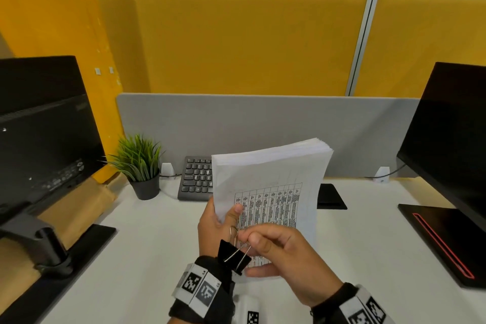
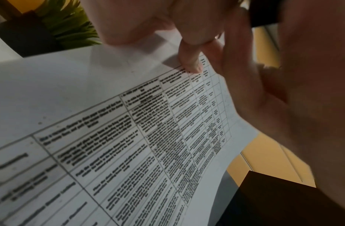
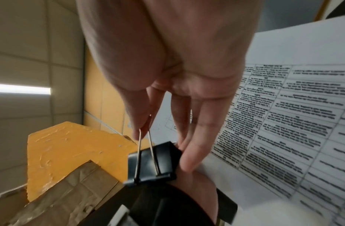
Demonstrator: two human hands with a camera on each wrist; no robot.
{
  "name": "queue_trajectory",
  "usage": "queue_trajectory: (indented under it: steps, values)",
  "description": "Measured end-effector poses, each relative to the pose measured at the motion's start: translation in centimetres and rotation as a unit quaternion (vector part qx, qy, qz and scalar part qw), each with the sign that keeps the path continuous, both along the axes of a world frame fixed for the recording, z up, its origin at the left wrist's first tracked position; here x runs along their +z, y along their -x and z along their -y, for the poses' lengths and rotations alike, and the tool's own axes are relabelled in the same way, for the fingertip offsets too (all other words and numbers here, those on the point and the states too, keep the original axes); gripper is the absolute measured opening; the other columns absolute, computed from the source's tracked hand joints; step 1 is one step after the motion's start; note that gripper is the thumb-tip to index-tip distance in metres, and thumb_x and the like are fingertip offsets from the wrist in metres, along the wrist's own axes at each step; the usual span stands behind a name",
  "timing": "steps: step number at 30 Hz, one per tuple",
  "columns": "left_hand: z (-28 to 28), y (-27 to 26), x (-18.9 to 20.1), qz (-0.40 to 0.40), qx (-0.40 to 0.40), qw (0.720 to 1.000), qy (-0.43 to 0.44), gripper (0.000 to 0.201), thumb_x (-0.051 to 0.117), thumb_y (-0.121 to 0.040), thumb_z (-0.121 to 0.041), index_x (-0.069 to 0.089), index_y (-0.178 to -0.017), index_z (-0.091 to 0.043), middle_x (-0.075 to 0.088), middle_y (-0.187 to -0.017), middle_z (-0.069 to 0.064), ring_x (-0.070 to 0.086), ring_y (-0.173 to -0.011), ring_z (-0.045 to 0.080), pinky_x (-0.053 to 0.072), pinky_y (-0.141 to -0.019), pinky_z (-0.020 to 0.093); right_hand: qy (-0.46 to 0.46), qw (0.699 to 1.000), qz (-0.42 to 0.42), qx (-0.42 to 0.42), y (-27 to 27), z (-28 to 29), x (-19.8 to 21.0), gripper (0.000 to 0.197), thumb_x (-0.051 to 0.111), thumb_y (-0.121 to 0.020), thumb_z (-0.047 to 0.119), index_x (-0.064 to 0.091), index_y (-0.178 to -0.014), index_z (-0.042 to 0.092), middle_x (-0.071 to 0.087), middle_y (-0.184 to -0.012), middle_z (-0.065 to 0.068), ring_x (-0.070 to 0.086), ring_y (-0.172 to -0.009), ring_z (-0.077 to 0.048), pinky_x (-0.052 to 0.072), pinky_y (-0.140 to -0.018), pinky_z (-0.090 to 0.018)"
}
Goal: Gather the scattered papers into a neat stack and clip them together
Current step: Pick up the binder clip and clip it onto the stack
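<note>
A thick stack of white papers (image 1: 265,181), with a printed table on its top sheet (image 2: 129,122) (image 3: 293,107), is held upright above the desk. My left hand (image 1: 218,218) grips its lower left edge, thumb on the front sheet. A black binder clip (image 1: 234,255) (image 3: 154,162) hangs at the stack's lower left corner, over my left wrist. My right hand (image 1: 278,247) pinches the clip's silver wire handles between thumb and forefinger. Whether the clip's jaws bite the paper is hidden.
A white desk (image 1: 147,244) lies below. A potted plant (image 1: 142,166) and a keyboard (image 1: 196,179) stand at the back, under a grey divider (image 1: 263,118). Black monitors stand at the left (image 1: 44,123) and right (image 1: 452,134). A dark flat object (image 1: 330,196) lies behind the papers.
</note>
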State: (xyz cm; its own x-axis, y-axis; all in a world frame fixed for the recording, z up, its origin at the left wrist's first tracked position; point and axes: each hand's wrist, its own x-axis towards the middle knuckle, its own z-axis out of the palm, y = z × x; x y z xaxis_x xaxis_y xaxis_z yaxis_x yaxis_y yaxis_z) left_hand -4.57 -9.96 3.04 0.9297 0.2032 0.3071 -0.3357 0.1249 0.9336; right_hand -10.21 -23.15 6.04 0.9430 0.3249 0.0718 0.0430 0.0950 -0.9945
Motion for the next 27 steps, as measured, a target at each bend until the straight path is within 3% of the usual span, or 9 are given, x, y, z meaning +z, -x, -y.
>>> queue_trajectory:
  steps: [2,5,9,13,16,18,20,23,27]
  values:
    - [0.0,0.1,0.0,-0.006,0.006,1.000,0.002,0.026,0.063,-0.086,-0.006,0.061,-0.108,-0.020,0.074,-0.099,0.001,0.069,-0.093,0.020,0.053,-0.085,0.041,0.028,0.999,0.002,0.027,0.1,0.2,0.5,0.014,0.066,-0.079,0.025,0.077,-0.087,0.023,0.070,-0.107,-0.001,0.067,-0.101,-0.015,0.060,-0.072,-0.036]
    - [0.1,0.1,0.1,-0.008,0.006,1.000,0.004,0.025,0.062,-0.086,-0.006,0.061,-0.104,-0.023,0.074,-0.096,0.000,0.069,-0.093,0.019,0.054,-0.084,0.038,0.072,0.997,0.024,0.035,0.1,0.4,0.6,0.012,0.069,-0.081,0.018,0.078,-0.086,0.025,0.064,-0.118,0.005,0.064,-0.107,-0.008,0.059,-0.072,-0.031]
    - [-0.1,-0.3,-0.1,-0.006,0.025,1.000,-0.012,0.026,0.065,-0.084,-0.009,0.060,-0.101,-0.028,0.071,-0.099,-0.005,0.068,-0.094,0.012,0.052,-0.087,0.037,0.125,0.987,0.101,-0.002,0.1,1.4,1.4,0.014,0.077,-0.069,0.025,0.078,-0.081,0.032,0.068,-0.111,0.015,0.057,-0.114,0.000,0.045,-0.097,-0.029]
    - [-0.1,-0.3,-0.2,0.008,0.023,0.999,-0.021,0.027,0.063,-0.084,-0.011,0.058,-0.100,-0.032,0.069,-0.100,-0.010,0.065,-0.092,-0.002,0.049,-0.081,0.019,0.083,0.974,0.185,-0.098,-0.3,2.6,3.1,0.061,0.080,-0.065,0.016,0.060,-0.112,0.049,0.061,-0.110,0.017,0.061,-0.104,-0.010,0.055,-0.085,-0.029]
    - [0.0,-0.4,-0.4,0.005,0.019,1.000,-0.020,0.026,0.063,-0.085,-0.011,0.057,-0.099,-0.032,0.069,-0.100,-0.008,0.066,-0.094,0.005,0.051,-0.080,0.019,0.165,0.915,0.332,-0.161,-1.0,3.3,3.9,0.068,0.073,-0.078,0.026,0.042,-0.136,0.042,0.049,-0.114,0.025,0.054,-0.115,-0.007,0.045,-0.095,-0.014]
    - [0.2,-0.3,-0.4,0.006,0.015,1.000,-0.025,0.026,0.063,-0.085,-0.012,0.057,-0.099,-0.032,0.069,-0.100,-0.008,0.065,-0.095,0.007,0.051,-0.080,0.021,0.233,0.857,0.417,-0.195,-1.7,3.7,3.9,0.066,0.067,-0.082,0.007,0.040,-0.140,0.025,0.045,-0.114,0.016,0.053,-0.112,-0.011,0.044,-0.094,-0.011]
    - [0.5,-0.2,-0.4,0.013,0.010,0.999,-0.031,0.026,0.064,-0.085,-0.012,0.057,-0.099,-0.033,0.069,-0.100,-0.008,0.066,-0.095,0.006,0.051,-0.078,0.018,0.273,0.809,0.468,-0.228,-2.0,3.9,4.2,0.062,0.065,-0.079,-0.008,0.048,-0.135,0.013,0.047,-0.109,0.003,0.053,-0.104,-0.010,0.043,-0.089,-0.006]
    - [1.0,0.2,-0.3,0.031,0.004,0.999,-0.032,0.026,0.064,-0.084,-0.012,0.058,-0.099,-0.033,0.072,-0.095,-0.010,0.067,-0.092,0.003,0.052,-0.078,0.019,0.313,0.749,0.512,-0.281,-2.1,3.9,5.2,0.051,0.066,-0.072,-0.019,0.060,-0.119,0.001,0.051,-0.098,-0.006,0.046,-0.100,0.007,0.039,-0.085,0.000]
    - [1.4,0.4,-0.3,0.050,0.004,0.998,-0.041,0.029,0.063,-0.085,-0.008,0.058,-0.098,-0.034,0.070,-0.095,-0.023,0.066,-0.091,0.000,0.050,-0.075,0.013,0.351,0.701,0.537,-0.311,-1.8,4.6,6.8,0.038,0.064,-0.073,-0.014,0.065,-0.108,-0.001,0.053,-0.091,-0.007,0.043,-0.088,0.003,0.034,-0.083,0.003]
